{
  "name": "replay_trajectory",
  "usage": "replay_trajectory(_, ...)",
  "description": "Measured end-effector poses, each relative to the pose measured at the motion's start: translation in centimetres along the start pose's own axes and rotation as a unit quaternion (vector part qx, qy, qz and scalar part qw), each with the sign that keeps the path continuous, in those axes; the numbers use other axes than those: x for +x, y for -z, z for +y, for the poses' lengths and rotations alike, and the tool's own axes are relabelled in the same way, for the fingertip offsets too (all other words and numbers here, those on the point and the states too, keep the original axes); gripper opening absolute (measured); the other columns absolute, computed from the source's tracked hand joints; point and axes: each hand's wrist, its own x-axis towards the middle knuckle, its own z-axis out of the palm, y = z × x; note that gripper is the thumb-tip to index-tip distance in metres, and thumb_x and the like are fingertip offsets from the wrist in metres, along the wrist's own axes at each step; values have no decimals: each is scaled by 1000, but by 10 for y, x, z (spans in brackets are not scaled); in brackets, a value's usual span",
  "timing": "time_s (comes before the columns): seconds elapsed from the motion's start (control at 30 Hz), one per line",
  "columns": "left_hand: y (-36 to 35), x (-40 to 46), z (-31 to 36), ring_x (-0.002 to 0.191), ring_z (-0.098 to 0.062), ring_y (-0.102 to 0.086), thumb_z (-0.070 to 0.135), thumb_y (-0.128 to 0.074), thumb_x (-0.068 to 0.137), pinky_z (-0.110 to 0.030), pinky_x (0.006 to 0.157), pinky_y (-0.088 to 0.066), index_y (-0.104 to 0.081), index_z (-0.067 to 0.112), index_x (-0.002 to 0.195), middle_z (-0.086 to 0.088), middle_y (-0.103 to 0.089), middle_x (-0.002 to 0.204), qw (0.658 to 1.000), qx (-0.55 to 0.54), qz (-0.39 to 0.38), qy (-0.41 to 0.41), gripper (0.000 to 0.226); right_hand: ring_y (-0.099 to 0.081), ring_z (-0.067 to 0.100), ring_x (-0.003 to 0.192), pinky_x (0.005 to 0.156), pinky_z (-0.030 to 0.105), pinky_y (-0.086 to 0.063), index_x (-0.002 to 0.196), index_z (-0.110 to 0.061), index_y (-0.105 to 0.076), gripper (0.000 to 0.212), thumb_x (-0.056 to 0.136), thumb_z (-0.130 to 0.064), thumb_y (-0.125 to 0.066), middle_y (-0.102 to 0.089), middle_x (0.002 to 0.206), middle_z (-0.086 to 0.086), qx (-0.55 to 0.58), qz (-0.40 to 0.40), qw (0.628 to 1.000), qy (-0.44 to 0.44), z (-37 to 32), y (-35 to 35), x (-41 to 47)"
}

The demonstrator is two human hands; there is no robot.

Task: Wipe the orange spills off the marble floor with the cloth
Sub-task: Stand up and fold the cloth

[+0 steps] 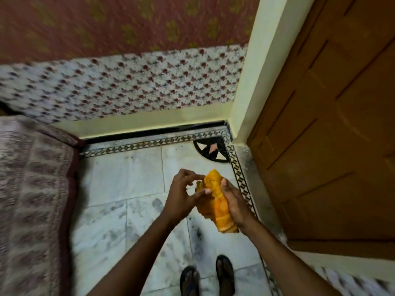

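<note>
An orange-yellow cloth (pixel 215 201), bunched into a roll, hangs in the air over the white marble floor (pixel 119 180). My right hand (pixel 235 201) grips the roll along its right side, thumb on top. My left hand (pixel 181 195) is at the cloth's left side, its thumb and fingertips pinching the upper folds. No orange spill shows on the visible floor tiles; grey smudges mark them.
A bed with a patterned maroon-edged cover (pixel 32 199) fills the left. A wooden door (pixel 331 135) stands at the right beside a cream wall corner (pixel 252 82). A patterned cloth (pixel 128 82) hangs on the far wall. My sandalled feet (pixel 207 278) stand at the bottom.
</note>
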Motion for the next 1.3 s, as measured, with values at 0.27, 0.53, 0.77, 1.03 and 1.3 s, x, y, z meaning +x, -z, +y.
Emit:
replay_trajectory(0.27, 23, -123, 88, 85, -17, -54, 35, -91, 80, -27, 71, -45, -59, 23, 79, 5, -56, 85, 997, 26, 20, -68, 33, -69, 8, 117, 102, 30, -55, 128, -31, -67, 55, 98, -68, -40, -74, 125, -7, -45, -1, 997, 60, -20, -13, -145)
replay_trajectory(0.53, -3, -227, 140, 75, -13, -58, 22, -79, 94, -26, 67, -50, -57, 13, 81, 3, -63, 78, 990, 79, -13, -113, 26, -74, 4, 83, 69, 21, -56, 105, -15, -74, 52, 107, -49, -36, -80, 88, -6, -6, 35, 996, 81, 10, -3, -250)
replay_trajectory(0.77, -1, -286, 199, 79, -27, -57, 14, -63, 100, -36, 61, -43, -51, 12, 91, -8, -61, 84, 947, 294, -101, -75, 15, -69, 19, 114, 91, 38, -57, 133, -30, -64, 67, 93, -78, -41, -72, 124, -1, -41, 9, 995, 87, 44, -18, -307)
replay_trajectory(1.03, 4, -355, 210, 86, -29, -63, 8, -62, 96, -39, 66, -51, -54, 20, 108, -5, -63, 95, 840, 491, -140, -186, 19, -66, 40, 113, 81, 49, -60, 119, -15, -65, 37, 97, -45, -66, -68, 118, 20, 189, -21, 981, -29, 76, -59, -352)
replay_trajectory(1.3, 15, -466, 109, 75, -22, -67, 19, -64, 83, -29, 49, -43, -66, 21, 98, 6, -73, 96, 835, 429, -15, -344, 16, -62, 41, 130, 111, 51, -49, 141, 4, -55, 62, 102, -45, -51, -60, 142, 28, 391, -38, 919, -41, 84, -118, -409)
